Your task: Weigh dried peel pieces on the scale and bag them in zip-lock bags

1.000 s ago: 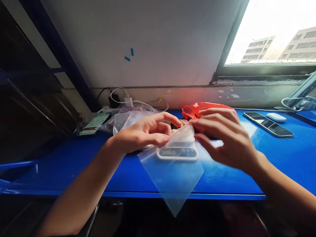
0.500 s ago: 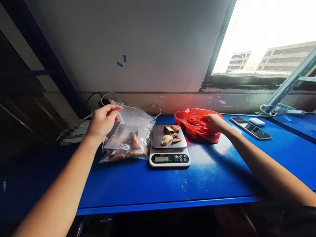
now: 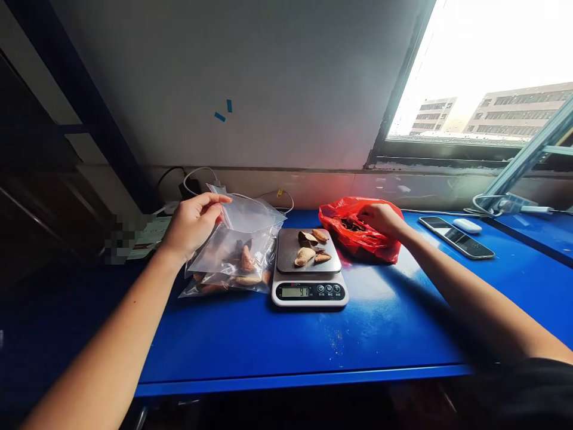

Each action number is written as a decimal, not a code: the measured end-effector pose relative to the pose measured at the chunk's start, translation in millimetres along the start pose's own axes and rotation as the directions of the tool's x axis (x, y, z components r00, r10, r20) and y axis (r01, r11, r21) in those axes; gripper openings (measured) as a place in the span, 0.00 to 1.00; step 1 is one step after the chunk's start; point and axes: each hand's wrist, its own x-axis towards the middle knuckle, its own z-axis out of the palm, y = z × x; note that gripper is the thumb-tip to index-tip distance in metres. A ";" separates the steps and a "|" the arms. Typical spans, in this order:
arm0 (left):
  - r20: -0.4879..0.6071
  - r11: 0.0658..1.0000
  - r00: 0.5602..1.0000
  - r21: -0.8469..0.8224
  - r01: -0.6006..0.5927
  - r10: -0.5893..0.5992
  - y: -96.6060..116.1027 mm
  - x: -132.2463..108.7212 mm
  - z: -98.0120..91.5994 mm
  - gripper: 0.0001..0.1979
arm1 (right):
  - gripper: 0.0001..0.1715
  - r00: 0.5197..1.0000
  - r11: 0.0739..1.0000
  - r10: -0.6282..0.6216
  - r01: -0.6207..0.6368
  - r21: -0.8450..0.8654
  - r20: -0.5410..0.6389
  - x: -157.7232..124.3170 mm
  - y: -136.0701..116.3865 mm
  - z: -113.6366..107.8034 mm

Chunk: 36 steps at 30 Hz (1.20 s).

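Observation:
My left hand (image 3: 197,224) pinches the top edge of a clear zip bag (image 3: 250,215). Below that bag lie more clear bags (image 3: 224,254) with brown and tan pieces inside. A white kitchen scale (image 3: 308,292) stands in the middle, its display reading about 91 with any decimal point unclear. Several brown, shell-like pieces (image 3: 305,257) rest on its metal plate. To the right of the scale, my right hand (image 3: 380,218) reaches into an open red plastic bag (image 3: 376,248) of dark brown pieces. Its fingertips are hidden among the contents.
A phone (image 3: 456,237) and a white earbud case (image 3: 467,226) lie on the blue table (image 3: 313,352) at the right. Cables run along the wall behind. Papers (image 3: 150,237) lie at the left, and a window (image 3: 474,71) is at the upper right.
My right hand has shifted slightly left within the red bag. My left hand still holds the clear bag, a little further right in view. The view itself has moved slightly.

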 end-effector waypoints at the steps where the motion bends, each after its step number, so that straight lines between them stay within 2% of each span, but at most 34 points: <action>1: 0.005 1.000 1.000 -0.001 0.001 -0.001 0.9 -0.4 0.2 0.12 | 0.13 1.000 1.000 0.005 -0.005 0.026 -0.020 -4.1 -0.6 -5.0; 4: 0.014 1.000 1.000 -0.004 0.004 -0.004 3.2 -1.4 0.5 0.12 | 0.14 0.997 0.994 0.016 -0.008 0.108 -0.073 -16.6 -10.0 -21.7; 6: 0.009 1.000 1.000 0.003 -0.001 0.001 4.0 -2.2 1.5 0.12 | 0.14 0.994 0.987 0.004 0.014 0.162 -0.109 -24.2 -27.4 -31.4; 9: 0.002 1.000 1.000 0.015 -0.022 0.022 4.3 -3.6 4.8 0.11 | 0.13 0.982 0.954 -0.143 0.170 0.246 -0.122 -32.8 -71.1 -39.5; 12: 0.017 0.999 0.999 0.035 -0.039 0.038 4.1 -5.1 7.9 0.11 | 0.14 0.947 0.911 -0.318 0.320 0.261 -0.049 -36.9 -117.9 -39.4; 15: 0.033 0.995 0.997 0.067 -0.071 0.069 4.2 -6.4 8.5 0.12 | 0.15 0.926 0.889 -0.373 0.372 0.268 -0.049 -37.2 -144.2 -34.7; 19: 0.057 0.991 0.992 0.074 -0.114 0.110 7.2 -7.6 7.8 0.12 | 0.14 0.917 0.880 -0.380 0.399 0.258 -0.123 -41.6 -145.0 -33.9; 24: 0.033 0.981 0.987 0.105 -0.162 0.160 15.3 -10.1 7.7 0.11 | 0.13 0.925 0.872 -0.290 0.361 0.331 -0.246 -53.5 -135.8 -44.9; 28: -0.002 0.941 0.964 0.222 -0.258 0.265 20.5 -13.1 5.7 0.11 | 0.14 0.953 0.874 -0.231 0.291 0.388 -0.195 -56.4 -136.6 -39.1; 32: -0.026 0.873 0.911 0.295 -0.387 0.412 22.3 -15.1 3.6 0.11 | 0.15 0.955 0.857 -0.274 0.295 0.423 -0.112 -52.4 -140.8 -29.3; 36: -0.025 0.848 0.884 0.299 -0.439 0.466 22.7 -15.5 3.8 0.11 | 0.14 0.944 0.853 -0.291 0.330 0.404 -0.158 -51.3 -137.0 -37.3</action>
